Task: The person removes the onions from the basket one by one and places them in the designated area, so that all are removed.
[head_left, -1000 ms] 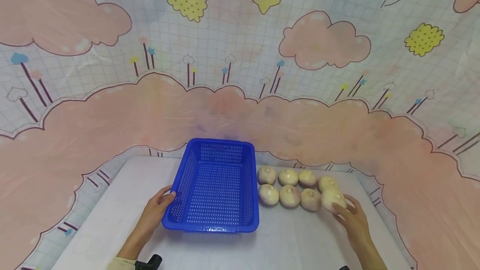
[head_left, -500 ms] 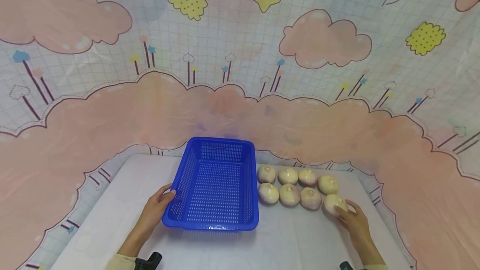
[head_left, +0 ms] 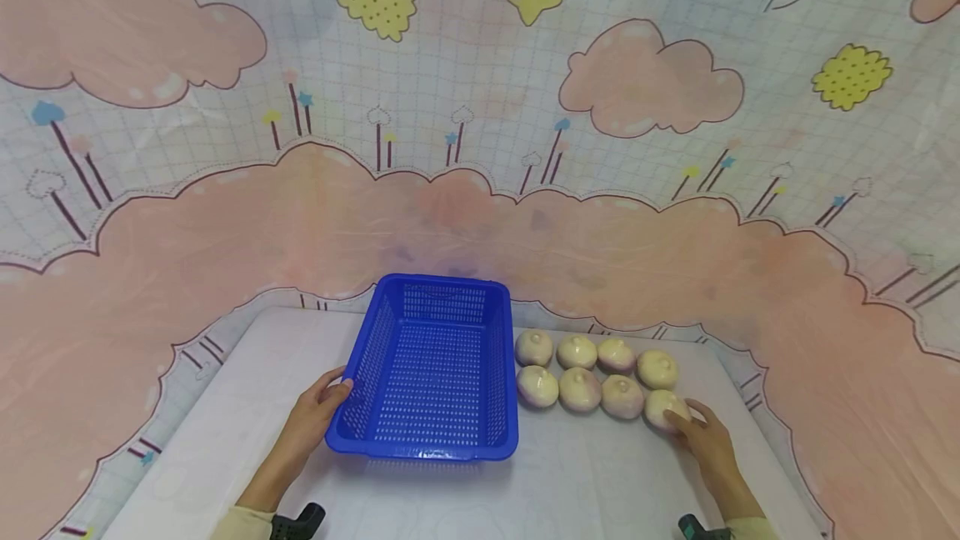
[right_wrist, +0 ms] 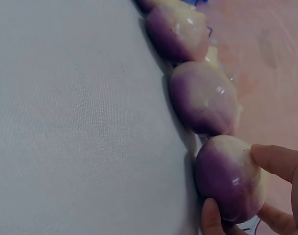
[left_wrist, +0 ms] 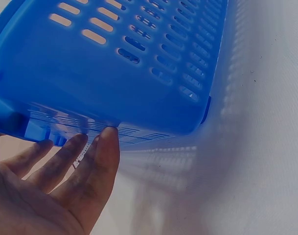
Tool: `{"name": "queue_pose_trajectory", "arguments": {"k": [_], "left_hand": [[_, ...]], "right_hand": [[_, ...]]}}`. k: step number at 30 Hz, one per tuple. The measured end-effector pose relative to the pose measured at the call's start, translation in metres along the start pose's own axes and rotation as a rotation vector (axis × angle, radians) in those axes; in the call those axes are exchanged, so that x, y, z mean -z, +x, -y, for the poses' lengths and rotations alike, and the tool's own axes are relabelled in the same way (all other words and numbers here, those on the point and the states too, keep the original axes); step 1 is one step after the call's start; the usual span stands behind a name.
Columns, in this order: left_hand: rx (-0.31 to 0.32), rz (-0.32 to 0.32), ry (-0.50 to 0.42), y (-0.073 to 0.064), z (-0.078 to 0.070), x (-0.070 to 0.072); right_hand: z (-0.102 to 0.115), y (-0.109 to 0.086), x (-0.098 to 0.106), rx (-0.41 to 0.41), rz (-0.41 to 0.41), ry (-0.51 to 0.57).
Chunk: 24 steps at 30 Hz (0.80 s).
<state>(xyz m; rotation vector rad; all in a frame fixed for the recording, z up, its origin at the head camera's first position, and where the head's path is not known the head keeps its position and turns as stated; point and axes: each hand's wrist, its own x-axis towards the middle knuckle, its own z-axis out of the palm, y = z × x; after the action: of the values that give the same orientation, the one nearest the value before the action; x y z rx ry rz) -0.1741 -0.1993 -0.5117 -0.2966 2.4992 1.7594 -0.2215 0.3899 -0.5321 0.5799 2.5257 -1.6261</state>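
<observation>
A blue plastic basket [head_left: 427, 382] with slotted walls stands on the table, nothing in it. My left hand [head_left: 315, 411] grips its left side, thumb at the rim; the left wrist view shows its fingers [left_wrist: 102, 166] against the outer wall. Right of the basket, purple-and-cream turnips lie in two rows. My right hand [head_left: 708, 444] holds the front-row turnip at the right end [head_left: 663, 411], thumb and fingers around its sides. In the right wrist view this turnip [right_wrist: 229, 181] is close beside its neighbour turnip [right_wrist: 205, 98]; whether its underside touches the table is hard to tell.
Several other turnips, such as a back-row turnip [head_left: 657, 369], lie close together between basket and hand. The white table [head_left: 570, 482] ends against a patterned cloth backdrop [head_left: 450, 232] behind and at both sides.
My right hand has brought its turnip down and toward me, then slightly left, off the back-row turnip it overlapped in view and into line with the front row. The left hand and basket stay put.
</observation>
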Motion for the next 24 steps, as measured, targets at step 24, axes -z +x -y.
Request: {"name": "queue_pose_trajectory", "arguments": {"k": [24], "left_hand": [[-0.065,-0.093,0.131,-0.005,0.002,0.009]], "right_hand": [[0.04,-0.035,0.008,0.192,-0.295,-0.062]]}}
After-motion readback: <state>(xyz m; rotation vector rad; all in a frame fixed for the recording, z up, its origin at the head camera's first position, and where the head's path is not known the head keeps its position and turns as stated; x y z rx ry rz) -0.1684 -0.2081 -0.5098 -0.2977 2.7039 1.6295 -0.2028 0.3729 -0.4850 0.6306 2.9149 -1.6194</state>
